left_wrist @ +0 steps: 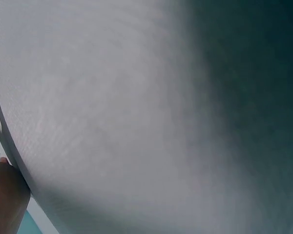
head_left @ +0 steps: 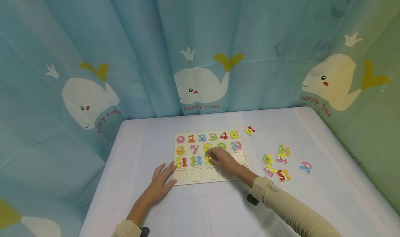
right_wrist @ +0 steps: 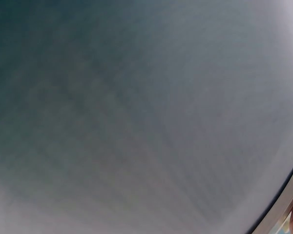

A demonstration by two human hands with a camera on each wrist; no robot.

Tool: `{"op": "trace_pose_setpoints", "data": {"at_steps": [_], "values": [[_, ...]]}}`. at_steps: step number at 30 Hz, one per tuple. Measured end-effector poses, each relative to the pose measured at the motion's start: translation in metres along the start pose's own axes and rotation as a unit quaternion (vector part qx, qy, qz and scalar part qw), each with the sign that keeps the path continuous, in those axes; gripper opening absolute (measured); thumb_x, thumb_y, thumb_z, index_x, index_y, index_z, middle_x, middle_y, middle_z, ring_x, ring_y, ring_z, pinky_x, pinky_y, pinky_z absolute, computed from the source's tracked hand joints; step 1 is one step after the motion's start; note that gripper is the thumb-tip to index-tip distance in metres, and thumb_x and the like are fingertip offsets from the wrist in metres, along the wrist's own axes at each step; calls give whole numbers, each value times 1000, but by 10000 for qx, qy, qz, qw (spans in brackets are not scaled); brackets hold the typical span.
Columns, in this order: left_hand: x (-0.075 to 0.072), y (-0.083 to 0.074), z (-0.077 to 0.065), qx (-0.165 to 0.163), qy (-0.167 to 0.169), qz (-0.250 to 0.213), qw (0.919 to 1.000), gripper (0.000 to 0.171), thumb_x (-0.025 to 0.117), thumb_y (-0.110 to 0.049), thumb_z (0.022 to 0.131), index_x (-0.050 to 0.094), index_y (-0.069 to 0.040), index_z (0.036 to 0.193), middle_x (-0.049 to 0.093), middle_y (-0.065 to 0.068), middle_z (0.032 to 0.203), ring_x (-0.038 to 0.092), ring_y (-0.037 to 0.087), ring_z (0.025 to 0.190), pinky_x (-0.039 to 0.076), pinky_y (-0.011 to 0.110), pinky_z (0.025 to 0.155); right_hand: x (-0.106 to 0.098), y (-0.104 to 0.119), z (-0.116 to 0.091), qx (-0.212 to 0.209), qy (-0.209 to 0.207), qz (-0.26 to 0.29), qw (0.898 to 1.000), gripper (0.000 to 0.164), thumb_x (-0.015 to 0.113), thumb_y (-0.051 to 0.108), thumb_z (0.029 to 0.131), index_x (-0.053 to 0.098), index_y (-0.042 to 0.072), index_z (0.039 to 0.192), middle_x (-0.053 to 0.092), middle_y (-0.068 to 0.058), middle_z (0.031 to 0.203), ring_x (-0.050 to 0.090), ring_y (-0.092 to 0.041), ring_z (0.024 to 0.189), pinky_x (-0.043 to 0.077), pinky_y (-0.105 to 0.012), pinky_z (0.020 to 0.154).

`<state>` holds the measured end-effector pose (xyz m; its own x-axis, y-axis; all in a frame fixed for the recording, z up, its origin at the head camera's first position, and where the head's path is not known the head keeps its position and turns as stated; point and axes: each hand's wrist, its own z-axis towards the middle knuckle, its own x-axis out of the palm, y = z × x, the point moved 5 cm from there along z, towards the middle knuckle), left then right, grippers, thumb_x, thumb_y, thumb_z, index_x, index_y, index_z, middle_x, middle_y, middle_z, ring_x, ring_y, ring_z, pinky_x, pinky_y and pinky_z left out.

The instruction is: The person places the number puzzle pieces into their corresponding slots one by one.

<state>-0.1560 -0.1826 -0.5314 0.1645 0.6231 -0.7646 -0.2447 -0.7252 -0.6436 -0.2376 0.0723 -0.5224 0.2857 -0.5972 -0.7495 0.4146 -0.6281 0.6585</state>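
Note:
A wooden number puzzle board (head_left: pixel 200 182) lies on the table with colourful knobbed number pieces in its upper rows. My left hand (head_left: pixel 162 181) rests at the board's left edge, fingers spread, fingertips near the 11 piece (head_left: pixel 181 162). Over the third row, my right hand (head_left: pixel 223 159) pinches a number piece (head_left: pixel 207 160) just right of the 12 piece (head_left: pixel 196 160). A yellow digit 1 shows on it, while the fingers hide the rest. Bare recesses line the bottom row, partly covered by the right forearm. Both wrist views show mostly blurred tabletop.
Several loose number pieces lie right of the board, including a red and yellow 15 piece (head_left: pixel 283 175) and a 20 piece (head_left: pixel 306 167). Another piece (head_left: pixel 250 130) lies by the upper right corner. A whale-print curtain (head_left: pixel 140 56) hangs behind the white table (head_left: pixel 143 143).

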Motion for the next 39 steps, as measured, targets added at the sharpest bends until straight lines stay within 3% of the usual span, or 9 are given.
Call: {"op": "trace_pose_setpoints", "data": {"at_steps": [10, 16, 20, 29, 39], "values": [[1, 0, 1, -7, 11, 54, 10000, 53, 63, -21, 90, 47, -10, 139, 33, 5, 150, 15, 34, 138, 11, 60, 107, 0, -1, 0, 2, -71, 139, 9999, 29, 66, 9, 88, 61, 5, 116, 59, 4, 95, 54, -10, 87, 49, -28, 79], [1, -1, 2, -16, 34, 30, 10000, 53, 63, -21, 90, 47, -10, 139, 32, 4, 150, 14, 34, 138, 12, 61, 107, -5, 0, -3, 355, 47, 234, 9991, 32, 65, 12, 89, 59, 8, 120, 57, 5, 98, 53, -9, 89, 47, -28, 82], [2, -1, 2, 5, 29, 60, 10000, 53, 63, -21, 90, 47, -10, 139, 32, 4, 150, 14, 34, 138, 12, 61, 107, -14, -7, -5, 496, -258, 263, 9981, 31, 63, 15, 91, 60, 9, 121, 57, 5, 98, 53, -10, 89, 47, -29, 81], [1, -2, 0, 98, -123, 120, 9998, 52, 64, -21, 89, 49, -10, 138, 35, 6, 149, 18, 36, 136, 19, 64, 103, -49, -26, -22, 233, -1084, 348, 9932, 24, 63, 8, 90, 63, 5, 114, 61, 0, 95, 56, -16, 86, 49, -34, 76], [1, -1, 0, 71, -166, 130, 9998, 52, 64, -21, 89, 49, -10, 137, 36, 5, 148, 18, 35, 136, 19, 63, 104, -76, -45, -50, 353, -1510, 224, 9876, 22, 61, 9, 91, 64, 5, 112, 62, -1, 91, 55, -16, 79, 47, -29, 64]]}}
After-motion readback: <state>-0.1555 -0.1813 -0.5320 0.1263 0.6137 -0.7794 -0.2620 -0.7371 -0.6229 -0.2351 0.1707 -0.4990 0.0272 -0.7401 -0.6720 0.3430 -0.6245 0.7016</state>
